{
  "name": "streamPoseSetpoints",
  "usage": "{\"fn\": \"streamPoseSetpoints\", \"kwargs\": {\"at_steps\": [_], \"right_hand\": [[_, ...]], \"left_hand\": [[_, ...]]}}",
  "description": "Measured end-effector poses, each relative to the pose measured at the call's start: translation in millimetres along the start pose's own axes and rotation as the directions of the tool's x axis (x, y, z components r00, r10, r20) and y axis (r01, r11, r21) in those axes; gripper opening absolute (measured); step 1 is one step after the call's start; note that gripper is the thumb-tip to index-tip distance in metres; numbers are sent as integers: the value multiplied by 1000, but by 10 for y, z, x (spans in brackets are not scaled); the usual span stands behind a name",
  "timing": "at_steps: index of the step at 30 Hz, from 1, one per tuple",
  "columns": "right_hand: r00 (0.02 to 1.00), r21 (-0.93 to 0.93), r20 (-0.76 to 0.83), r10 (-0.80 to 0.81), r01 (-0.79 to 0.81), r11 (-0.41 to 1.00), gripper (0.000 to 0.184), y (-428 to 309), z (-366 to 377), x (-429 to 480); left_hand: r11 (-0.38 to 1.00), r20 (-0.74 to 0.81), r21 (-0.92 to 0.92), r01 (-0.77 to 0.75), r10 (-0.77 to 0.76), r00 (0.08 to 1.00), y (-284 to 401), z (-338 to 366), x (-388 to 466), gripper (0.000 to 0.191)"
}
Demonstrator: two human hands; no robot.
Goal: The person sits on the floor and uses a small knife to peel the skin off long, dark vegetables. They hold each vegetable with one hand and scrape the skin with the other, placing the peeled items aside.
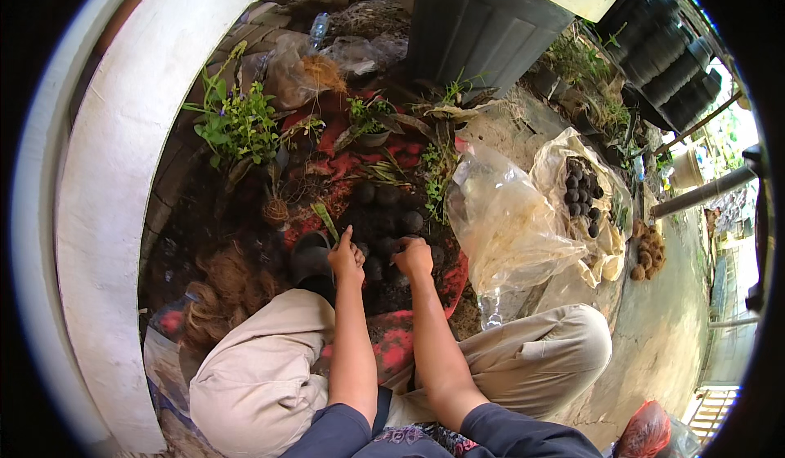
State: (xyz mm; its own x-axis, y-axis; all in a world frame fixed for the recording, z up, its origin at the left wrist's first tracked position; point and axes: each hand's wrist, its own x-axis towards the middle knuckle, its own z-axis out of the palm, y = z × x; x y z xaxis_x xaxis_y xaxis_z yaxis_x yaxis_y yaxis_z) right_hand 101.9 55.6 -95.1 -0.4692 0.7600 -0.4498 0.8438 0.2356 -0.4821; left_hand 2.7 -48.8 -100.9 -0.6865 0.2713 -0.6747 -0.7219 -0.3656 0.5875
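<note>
My left hand [348,258] is closed around the lower end of a green leaf cutting [324,217], which points up and away from me. Beside that hand, on its left, a black pot [311,255] stands partly hidden behind my knee. My right hand [413,256] hovers low over dark soil with its fingers curled. Whether anything is between those fingers is hidden. Around both hands lie several dark soil balls [409,221] on loose black soil [367,220]. Beneath the soil spreads a soil-stained red sheet [394,346].
Brown coconut fibre [230,292] lies left of my knee. Potted plants [239,120] stand beyond the soil. To the right are a clear plastic bag [503,212] and a pale sack [555,157] bearing more dark balls [576,195]. A dark grey panel [484,28] rises ahead.
</note>
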Motion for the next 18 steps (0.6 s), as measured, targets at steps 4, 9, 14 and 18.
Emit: {"fn": "streamPoseSetpoints", "kwargs": {"at_steps": [4,9,14,18], "right_hand": [[987,-257,-159,-8,-34,966,41,-53,232,-95],[983,-327,-175,-55,-5,945,45,9,247,-109],[980,-344,-167,-108,45,938,41,25,239,-186],[967,-336,-214,-137,59,940,33,33,252,-239]], "left_hand": [[999,13,-38,-13,13,1000,-131,-37,21,22],[998,-12,57,23,-23,1000,-154,-65,21,21],[993,-48,104,51,-46,998,-196,-127,48,20],[990,-79,123,76,-66,995,-237,-148,67,19]]}}
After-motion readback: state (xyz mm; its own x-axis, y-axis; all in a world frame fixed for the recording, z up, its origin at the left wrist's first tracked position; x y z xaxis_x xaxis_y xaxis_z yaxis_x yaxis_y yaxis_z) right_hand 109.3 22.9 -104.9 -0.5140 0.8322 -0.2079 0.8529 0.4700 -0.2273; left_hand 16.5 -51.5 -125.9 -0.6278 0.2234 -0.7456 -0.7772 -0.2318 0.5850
